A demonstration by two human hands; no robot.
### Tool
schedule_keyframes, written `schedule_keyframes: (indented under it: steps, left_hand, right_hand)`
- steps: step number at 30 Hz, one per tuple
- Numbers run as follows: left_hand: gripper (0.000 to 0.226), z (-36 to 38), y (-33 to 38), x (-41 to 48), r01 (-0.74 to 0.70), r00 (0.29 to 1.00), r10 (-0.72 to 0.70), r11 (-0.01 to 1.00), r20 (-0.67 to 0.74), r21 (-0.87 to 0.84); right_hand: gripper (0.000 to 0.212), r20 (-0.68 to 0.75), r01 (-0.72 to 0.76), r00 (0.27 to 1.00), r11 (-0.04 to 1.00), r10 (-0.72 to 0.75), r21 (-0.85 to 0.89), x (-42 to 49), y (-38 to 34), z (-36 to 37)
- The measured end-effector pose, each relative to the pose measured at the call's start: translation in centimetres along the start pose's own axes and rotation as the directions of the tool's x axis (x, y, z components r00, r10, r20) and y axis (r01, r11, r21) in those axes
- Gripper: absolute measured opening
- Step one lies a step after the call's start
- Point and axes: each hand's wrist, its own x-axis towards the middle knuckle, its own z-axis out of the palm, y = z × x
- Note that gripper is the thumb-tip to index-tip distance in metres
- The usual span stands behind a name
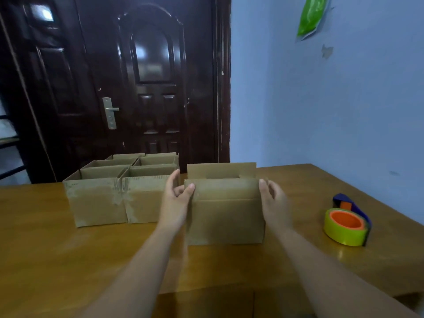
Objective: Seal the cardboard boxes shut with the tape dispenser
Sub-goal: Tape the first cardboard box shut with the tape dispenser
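On the wooden table, left hand pinches the cardboard box at a corner; right hand is blurred, grip unreadable. Its 2 upright flaps could spring apart if let go early.

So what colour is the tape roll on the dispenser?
The tape roll is yellow-green around an orange core; head view.

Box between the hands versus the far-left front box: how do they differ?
The held box is gripped at its upper corners by the left hand and right hand; the far-left box is untouched. The held box stands alone; the far-left box sits packed against other boxes. The held box's front looks clean; the far-left box shows pale scuffed patches. Both are brown cardboard, unsealed, on the table.
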Motion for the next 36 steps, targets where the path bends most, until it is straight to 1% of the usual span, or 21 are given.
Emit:
schedule_keyframes:
  steps: [2,4,6,7,10,12,15,18,19,20,21,22,23,24,26,28,30,31,33,34,36]
  left_hand:
    - [0.053,0.7,-0.3,0.5,-0.009,0.997,0.01,1.0,-0.082,0.013]
    - [0.051,1.5,-0.8,0.9,-0.034,0.984,0.051,0.994,-0.169,0.101]
    - [0.044,2.1,-1.5,1.2,-0.041,0.969,0.079,0.986,-0.234,0.162]
    - [0.04,2.3,-1.7,1.4,-0.028,0.968,0.063,0.989,-0.242,0.145]
    - [0.04,2.1,-2.4,1.6,-0.028,0.986,0.04,0.997,-0.16,0.074]
    - [0.041,1.8,-2.6,1.5,-0.037,0.99,0.045,0.998,-0.136,0.056]
    - [0.039,1.8,-2.8,1.4,-0.042,0.989,0.052,0.997,-0.14,0.067]
    - [0.038,2.0,-2.5,1.3,-0.07,0.984,0.099,0.98,-0.149,0.188]
    - [0.039,2.0,-2.2,1.3,-0.092,0.977,0.143,0.952,-0.159,0.292]
    - [0.042,2.1,-1.8,1.3,-0.115,0.968,0.201,0.89,-0.153,0.441]
    - [0.047,2.3,-1.3,1.3,-0.147,0.957,0.267,0.784,-0.113,0.602]
    - [0.053,2.7,-0.8,1.5,-0.188,0.947,0.318,0.652,-0.039,0.735]
    - [0.057,3.3,-0.3,1.6,-0.239,0.938,0.343,0.522,0.055,0.819]
    - [0.058,4.1,0.1,1.8,-0.291,0.931,0.332,0.425,0.152,0.857]
    - [0.052,5.7,0.3,2.0,-0.376,0.917,0.255,0.305,0.305,0.875]
    - [0.05,6.9,-0.3,2.0,-0.395,0.915,0.197,0.263,0.352,0.88]
    - [0.053,7.2,-1.6,1.7,-0.361,0.924,0.208,0.211,0.32,0.908]
    - [0.056,7.3,-2.1,1.4,-0.342,0.926,0.23,0.18,0.299,0.922]
    - [0.056,7.5,-2.6,0.9,-0.321,0.933,0.23,0.188,0.276,0.928]
    - [0.055,7.6,-2.6,0.7,-0.31,0.94,0.207,0.197,0.27,0.93]
    - [0.06,7.8,-2.1,0.5,-0.302,0.948,0.155,0.165,0.278,0.939]
  right_hand:
    - [0.042,-0.016,0.01,1.0,0.999,-0.011,-0.037,0.8,0.8,0.3]
    - [0.031,-0.013,0.026,1.0,0.999,-0.027,-0.046,1.3,1.1,0.6]
    - [0.021,-0.002,0.014,1.0,1.0,-0.014,-0.025,1.7,1.1,0.9]
    - [0.02,0.001,0.008,1.0,1.0,-0.008,0.004,1.7,1.0,1.0]
    - [0.028,0.018,0.002,1.0,0.994,-0.004,0.108,1.6,0.8,1.2]
    - [0.039,0.057,-0.009,0.998,0.987,0.0,0.159,1.6,0.5,1.3]
    - [0.063,0.157,0.042,0.986,0.995,-0.056,0.094,2.2,0.3,0.8]
    - [0.069,0.264,0.064,0.962,0.998,-0.067,0.02,2.8,0.3,0.2]
    - [0.067,0.28,0.059,0.958,0.998,-0.059,0.008,3.0,0.3,0.1]
    - [0.067,0.285,0.061,0.957,0.998,-0.057,-0.004,3.0,0.2,0.0]
    - [0.066,0.288,0.068,0.956,0.998,-0.062,-0.013,3.0,0.1,0.0]
    - [0.066,0.291,0.068,0.955,0.998,-0.061,-0.013,3.1,0.0,0.0]
    - [0.067,0.293,0.057,0.955,0.998,-0.052,-0.009,3.3,0.0,-0.1]
    - [0.066,0.293,0.039,0.956,0.999,-0.035,-0.007,3.5,0.1,-0.1]
    - [0.061,0.274,0.012,0.962,1.0,-0.01,-0.006,3.7,0.1,0.0]
    - [0.045,0.216,0.006,0.976,1.0,-0.006,0.002,3.5,0.2,0.3]
    - [0.031,0.18,-0.019,0.984,1.0,0.018,0.006,3.1,0.4,0.6]
    - [0.03,0.18,-0.026,0.983,1.0,0.025,0.003,2.9,0.4,0.6]
    - [0.028,0.197,0.011,0.98,0.999,-0.002,-0.043,2.7,0.4,0.1]
    - [0.025,0.209,0.036,0.978,0.997,-0.022,-0.062,2.8,0.4,-0.3]
    - [0.016,0.206,0.045,0.978,0.997,-0.031,-0.065,3.0,0.5,-1.6]
